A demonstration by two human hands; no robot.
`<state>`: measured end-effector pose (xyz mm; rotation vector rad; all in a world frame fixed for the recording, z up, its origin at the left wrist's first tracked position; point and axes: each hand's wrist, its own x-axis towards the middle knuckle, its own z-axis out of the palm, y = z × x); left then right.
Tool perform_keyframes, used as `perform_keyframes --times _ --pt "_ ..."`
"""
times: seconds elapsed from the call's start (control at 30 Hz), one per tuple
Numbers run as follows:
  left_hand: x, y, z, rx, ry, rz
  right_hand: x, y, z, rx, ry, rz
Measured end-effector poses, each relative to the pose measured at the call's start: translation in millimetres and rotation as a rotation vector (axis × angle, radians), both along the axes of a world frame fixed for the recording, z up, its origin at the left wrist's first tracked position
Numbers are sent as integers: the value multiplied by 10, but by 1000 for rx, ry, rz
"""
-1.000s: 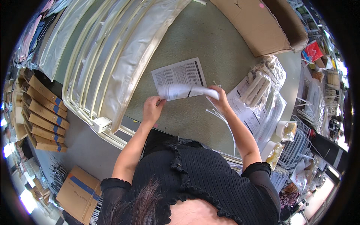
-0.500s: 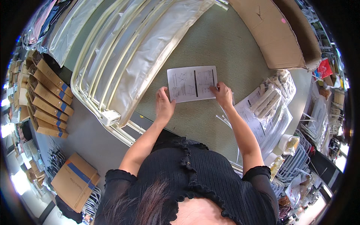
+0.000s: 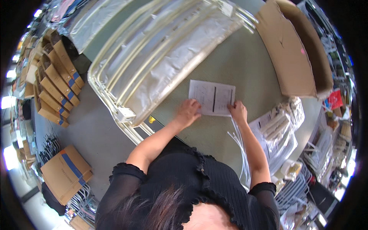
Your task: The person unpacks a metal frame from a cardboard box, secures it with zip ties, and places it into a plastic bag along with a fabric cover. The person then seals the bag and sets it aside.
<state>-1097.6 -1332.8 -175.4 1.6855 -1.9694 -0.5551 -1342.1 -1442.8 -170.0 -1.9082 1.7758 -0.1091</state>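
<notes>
Left hand (image 3: 188,111) now at paper's (image 3: 219,96) lower-left corner, tabletop (image 3: 253,67) beyond

A cream tubular frame with silvery plastic sheeting (image 3: 165,73) lies across the left of the grey-green desk (image 3: 253,65). An open brown cardboard box (image 3: 287,57) sits at far right, clear plastic bags of pale parts (image 3: 279,125) nearer. Blue-banded brown cartons (image 3: 57,86) lean at left.

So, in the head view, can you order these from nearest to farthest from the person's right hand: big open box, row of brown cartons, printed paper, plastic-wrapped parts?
From the right hand:
1. Printed paper: at its fingers.
2. Plastic-wrapped parts: to its right.
3. Big open box: upper right.
4. Row of brown cartons: far left.
</notes>
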Motion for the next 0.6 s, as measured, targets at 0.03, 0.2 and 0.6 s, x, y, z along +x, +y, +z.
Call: perform_keyframes --times 0.03,0.2,0.6 --pt "27 5 -12 -63 -27 -26 102 41 207 18 61 -25" --pt "103 -95 -77 -189 -140 -346 588 473 341 -410 46 600" --pt "1630 -173 1084 -327 219 570 -1 -353 1524 -743 -37 511"
